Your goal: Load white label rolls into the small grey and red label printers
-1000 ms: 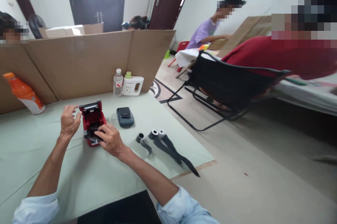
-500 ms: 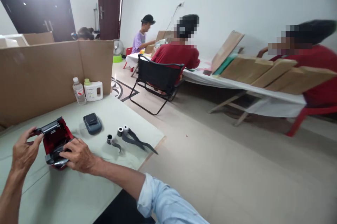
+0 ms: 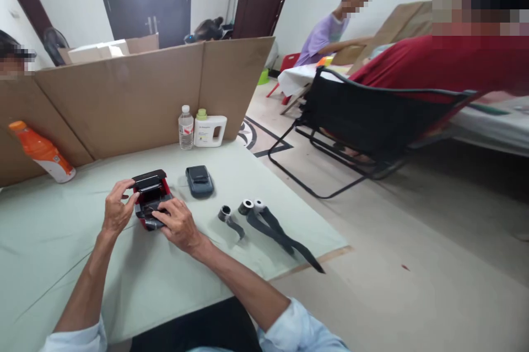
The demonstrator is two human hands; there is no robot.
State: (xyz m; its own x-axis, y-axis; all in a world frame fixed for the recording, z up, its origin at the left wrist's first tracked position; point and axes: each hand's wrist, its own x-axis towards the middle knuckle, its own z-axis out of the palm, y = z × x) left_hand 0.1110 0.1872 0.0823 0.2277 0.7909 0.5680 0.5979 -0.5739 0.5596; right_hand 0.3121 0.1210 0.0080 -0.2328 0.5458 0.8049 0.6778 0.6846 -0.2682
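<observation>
A small red and black label printer [image 3: 149, 198] sits on the pale green table [image 3: 61, 264], its lid tipped partly down. My left hand [image 3: 117, 210] pinches the lid's left edge with thumb and fingers. My right hand [image 3: 177, 223] rests curled over the printer's front, fingers pressing into the opening. To the right of the printer lies a dark blue-grey printer [image 3: 199, 181], lid closed. Further right lie a small dark roll [image 3: 226, 215] and two rolls [image 3: 252, 207] with long dark strips trailing toward the table edge.
A cardboard screen [image 3: 136, 93] stands along the table's back. Against it are an orange drink bottle [image 3: 41, 152], a water bottle [image 3: 185, 129] and a white jug [image 3: 209, 130]. A black folding chair [image 3: 363, 126] and seated people at another table are on the right.
The printer's lid stood upright and open; it is now folded down close to the body. The camera swung right and back. My hands stayed on the printer.
</observation>
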